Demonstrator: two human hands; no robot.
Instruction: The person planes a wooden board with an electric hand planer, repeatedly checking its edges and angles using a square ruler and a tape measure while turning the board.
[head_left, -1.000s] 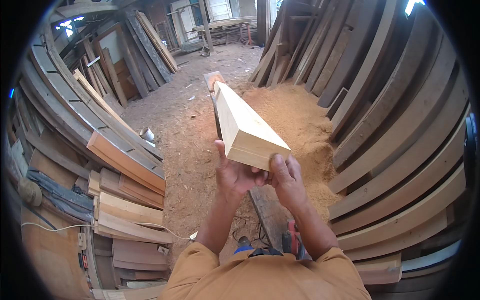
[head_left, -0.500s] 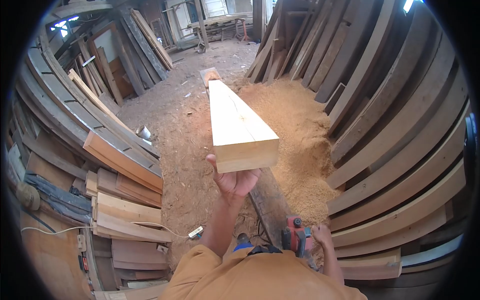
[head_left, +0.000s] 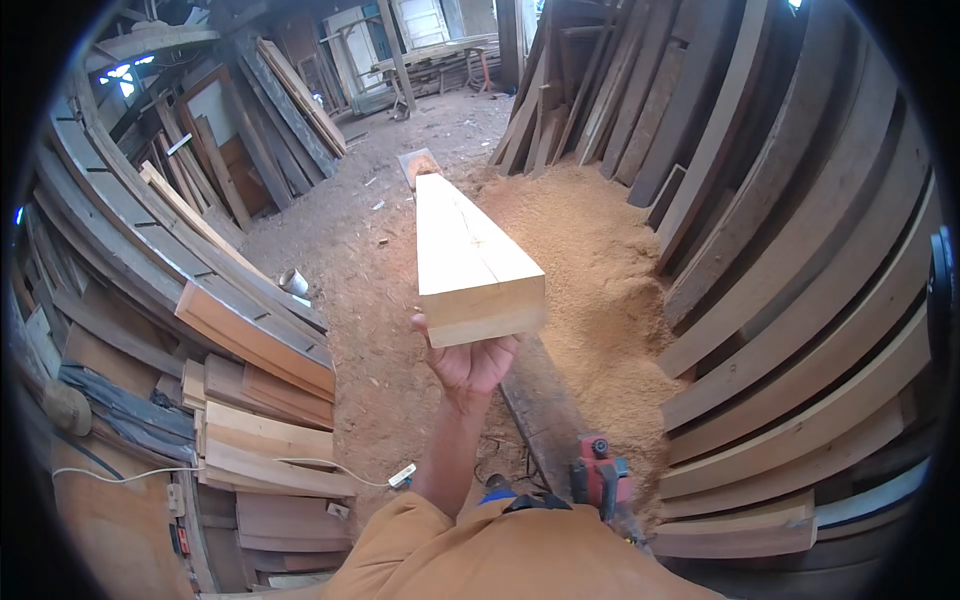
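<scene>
My left hand [head_left: 468,362] grips a thick, pale wooden beam [head_left: 475,240] from underneath at its near end, with the thumb up along its left side. The beam points away from me, and a crack runs along its bright top face. Below it lies a dark, worn plank [head_left: 545,400], whose far end shows past the beam. A red and black power tool, looking like an electric planer [head_left: 600,472], sits at the plank's near end by my body. My right hand is out of sight.
Sawdust [head_left: 590,300] is heaped right of the beam. Boards [head_left: 790,250] lean along the right wall. Planks [head_left: 270,440] are stacked at the left, where a white cord ends in a socket block [head_left: 402,475]. A small pot [head_left: 293,281] stands on the floor.
My right hand, earlier beside the planer, has gone out of view. The near end of the beam has shifted slightly left in view, still held by my left hand.
</scene>
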